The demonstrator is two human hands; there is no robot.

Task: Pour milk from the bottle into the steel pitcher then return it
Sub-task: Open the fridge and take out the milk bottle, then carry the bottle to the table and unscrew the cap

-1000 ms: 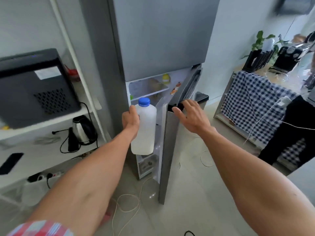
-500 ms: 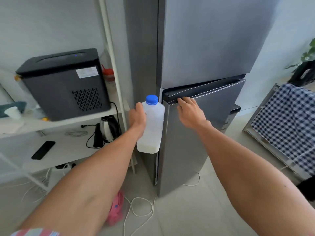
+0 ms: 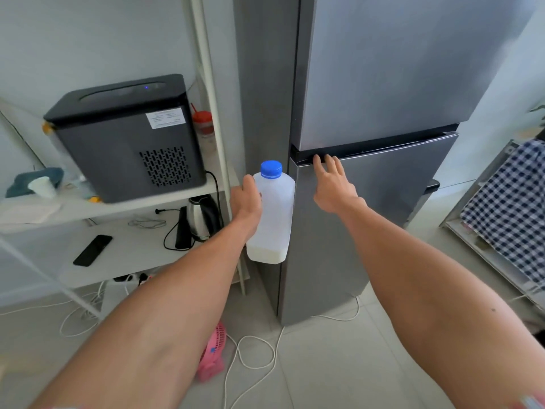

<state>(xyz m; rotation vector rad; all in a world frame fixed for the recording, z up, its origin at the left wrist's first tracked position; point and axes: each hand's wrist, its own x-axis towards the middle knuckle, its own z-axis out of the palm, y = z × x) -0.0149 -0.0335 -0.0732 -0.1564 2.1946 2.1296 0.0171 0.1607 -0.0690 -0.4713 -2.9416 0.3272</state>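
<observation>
My left hand [image 3: 246, 202] grips a translucent white milk bottle [image 3: 272, 219] with a blue cap, held upright in front of the left edge of the grey fridge [image 3: 383, 84]. Only a shallow layer of milk shows at the bottle's bottom. My right hand [image 3: 333, 187] rests flat against the top of the lower fridge door [image 3: 383, 216], fingers spread and fingertips at the dark handle groove. The lower door looks shut. No steel pitcher is in view.
A white shelf rack [image 3: 206, 84] stands left of the fridge with a dark grey appliance [image 3: 124, 137], a steel kettle [image 3: 203, 216] and a black phone [image 3: 93, 250]. White cables and a pink fan [image 3: 212, 355] lie on the floor. A checked cloth [image 3: 513, 214] hangs at the right.
The lower fridge door swung from open to shut under my right hand. My fingers have loosened from the handle and spread flat. The bottle stayed in my left hand outside the fridge.
</observation>
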